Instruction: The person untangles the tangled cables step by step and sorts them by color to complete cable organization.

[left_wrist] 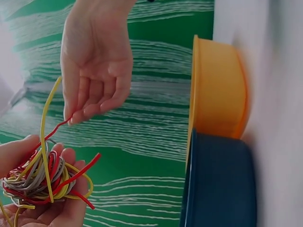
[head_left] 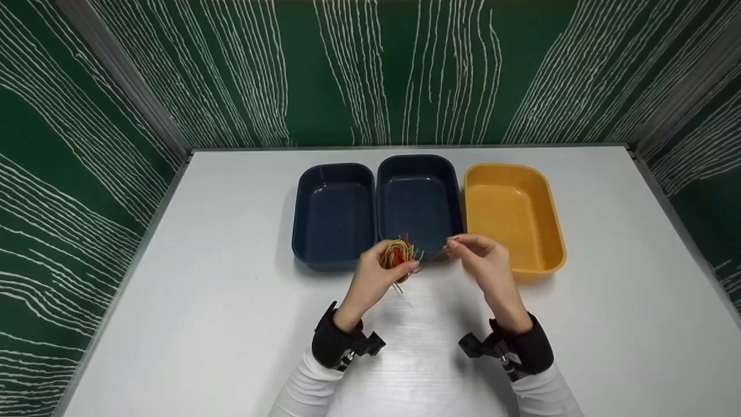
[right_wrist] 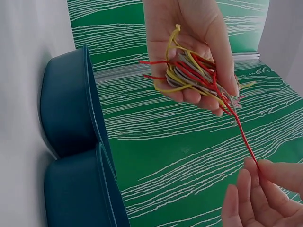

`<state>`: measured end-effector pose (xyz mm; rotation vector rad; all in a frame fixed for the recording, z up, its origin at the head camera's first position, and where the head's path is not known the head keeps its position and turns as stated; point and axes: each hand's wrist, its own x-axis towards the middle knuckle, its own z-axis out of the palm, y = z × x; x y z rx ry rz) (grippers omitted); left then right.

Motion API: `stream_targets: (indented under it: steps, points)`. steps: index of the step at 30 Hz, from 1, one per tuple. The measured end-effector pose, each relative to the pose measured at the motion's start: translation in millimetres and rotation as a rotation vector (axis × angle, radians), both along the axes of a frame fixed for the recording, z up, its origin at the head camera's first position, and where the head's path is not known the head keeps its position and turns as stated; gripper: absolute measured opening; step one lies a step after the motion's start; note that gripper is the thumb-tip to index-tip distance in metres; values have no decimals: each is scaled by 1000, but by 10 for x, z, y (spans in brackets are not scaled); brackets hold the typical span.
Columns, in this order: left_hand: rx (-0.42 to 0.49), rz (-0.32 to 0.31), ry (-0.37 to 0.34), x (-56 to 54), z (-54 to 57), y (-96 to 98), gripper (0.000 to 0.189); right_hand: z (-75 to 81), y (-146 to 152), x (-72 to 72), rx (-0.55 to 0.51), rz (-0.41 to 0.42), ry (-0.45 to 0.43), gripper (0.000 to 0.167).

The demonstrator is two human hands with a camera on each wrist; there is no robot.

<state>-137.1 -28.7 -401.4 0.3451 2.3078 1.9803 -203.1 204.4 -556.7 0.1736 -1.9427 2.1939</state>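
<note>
My left hand (head_left: 373, 278) holds a tangled bundle of thin cords (head_left: 400, 255) in red, yellow and grey, its thumb pressed over them. Loose ends stick out around the bundle in both wrist views. My right hand (head_left: 487, 266) pinches one red cord (right_wrist: 245, 139) between thumb and forefinger, and that cord runs taut from the bundle to the fingertips. Both hands are over the near side of the bins, the left by the middle dark blue bin (head_left: 414, 202), the right by the yellow bin (head_left: 538, 220).
A second dark blue bin (head_left: 336, 220) stands at the left of the row, and the three bins sit side by side on the white table (head_left: 231, 260). Behind them rises a green panel (head_left: 399, 69) with white wavy lines. Each wrist wears a black strap with a small camera.
</note>
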Motion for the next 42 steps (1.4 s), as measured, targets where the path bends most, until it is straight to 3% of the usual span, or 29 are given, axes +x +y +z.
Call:
stream_targets:
  steps: [13, 14, 16, 18, 20, 21, 23, 27, 33, 40, 41, 42]
  points:
    - [-16, -43, -4, -11, 7, -50, 34, 84, 204, -32, -96, -61, -42, 32]
    - [-16, -42, 0, -13, 6, -51, 33, 218, 189, 28, -122, -46, -45, 28]
    - [-8, -43, 20, -45, -64, -51, 33, 240, 228, 27, -124, -62, -49, 28]
    - [-4, -43, 23, -49, -63, -51, 31, 251, 268, 20, -129, -86, -49, 29]
    - [6, -44, 30, -67, -96, -52, 30, 249, 306, 9, -153, -97, -43, 29]
    - [9, -44, 33, -67, -94, -52, 29, 120, 357, -61, -139, -121, -36, 33]
    - [10, -42, 23, -33, -16, -52, 28, 114, 381, -73, -166, -128, -24, 33]
    - [54, -51, 8, -7, 30, -49, 28, 139, 412, -79, -210, -133, 0, 33]
    - [175, -82, -33, -16, 4, -55, 28, 178, 462, -69, -252, -132, 22, 30]
    - [135, -71, -19, -36, -10, -88, 26, 847, 231, 230, -391, -78, 37, 14]
    - [132, -73, -18, -38, -12, -93, 25, 875, 203, 242, -360, -102, 45, 16]
    - [130, -78, -18, -40, -12, -98, 25, 1006, 139, 311, -343, -123, 34, 17]
